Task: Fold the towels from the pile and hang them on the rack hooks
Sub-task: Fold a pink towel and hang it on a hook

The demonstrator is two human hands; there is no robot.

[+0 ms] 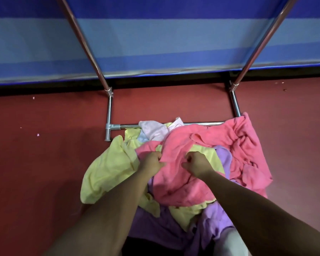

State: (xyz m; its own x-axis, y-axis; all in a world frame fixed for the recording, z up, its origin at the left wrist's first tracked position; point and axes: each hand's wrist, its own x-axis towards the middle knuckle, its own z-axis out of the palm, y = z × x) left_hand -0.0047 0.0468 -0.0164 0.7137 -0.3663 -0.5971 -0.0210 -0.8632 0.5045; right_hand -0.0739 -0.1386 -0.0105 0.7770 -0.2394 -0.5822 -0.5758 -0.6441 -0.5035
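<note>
**rackwatcher:** ok, how many towels are actually being counted in that pile (174, 204)?

**foldfan:** tbh an exact number isn't being given away, it's all being bunched together on the red floor (44, 154). Five colours are being shown: pink, yellow, purple, whitish and a tiny bit of pale blue (142, 138). Pink is being seen in two lumps, the pink towel (175, 183) in the middle and a crumpled pink spread (248, 145) to the right. Whether that's one cloth or two can't be told.

**rackwatcher:** and the hands?

**foldfan:** two of them, both being sunk into that middle pink towel. The left hand (151, 164) is being closed on its left edge and the right hand (197, 163) on a fold just beside it. The fingers (156, 156) are being curled tight into the fabric on both sides, so the tips are being hidden by the cloth.

**rackwatcher:** is the rack (109, 111) being shown at all?

**foldfan:** only the bottom. Two slanted poles are being cut off by the top edge, and two short uprights are being joined by one low crossbar (129, 125). The far edge of the pile is being draped right over that bar, with the whitish towel (153, 130) lying on it. A blue striped cloth (155, 43) is being hung behind the poles.

**rackwatcher:** anything else hard to make out?

**foldfan:** the purple towels (155, 228) are being mostly buried under the yellow ones (107, 172). A pale shape (235, 242) at the bottom edge is being cropped too much to name.
</note>
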